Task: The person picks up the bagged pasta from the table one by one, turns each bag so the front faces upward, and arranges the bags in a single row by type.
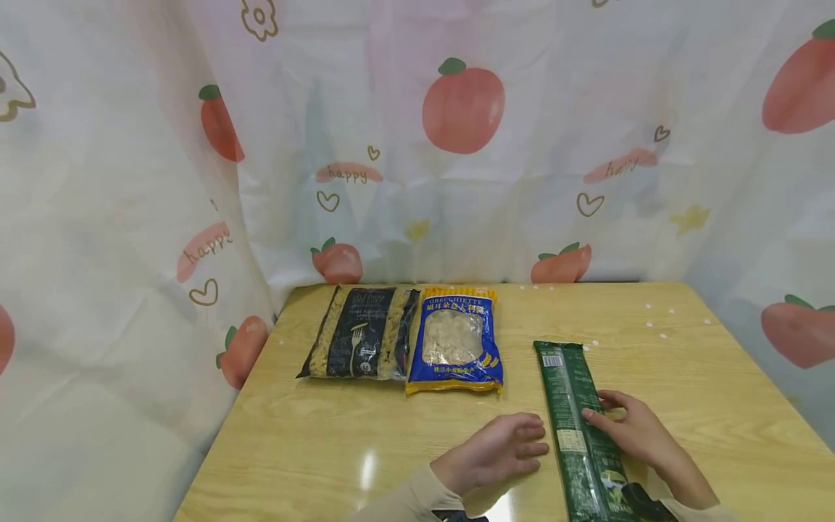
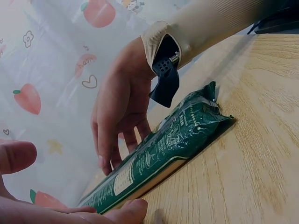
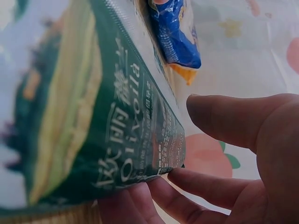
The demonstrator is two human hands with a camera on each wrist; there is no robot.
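Note:
A long, narrow green packet (image 1: 577, 428) lies lengthwise on the table, its barcode end pointing away from me. In the right wrist view, "Olivoila" shows on the printed side of the packet (image 3: 117, 130). My right hand (image 1: 642, 431) is at its right edge, fingertips against the lower edge and the thumb lifted over the top, apart from the fingers. My left hand (image 1: 499, 449) is held just left of the packet, fingers loosely extended with nothing in them. From the left wrist, the right hand (image 2: 121, 107) appears behind the packet (image 2: 159, 144).
Toward the back left of the wooden table (image 1: 313, 435) lies a black bag of pasta (image 1: 362, 333) with a fork printed on it. Beside it is a blue and yellow orecchiette bag (image 1: 454, 339) with a clear window. A fruit-patterned curtain (image 1: 417, 217) hangs behind the table.

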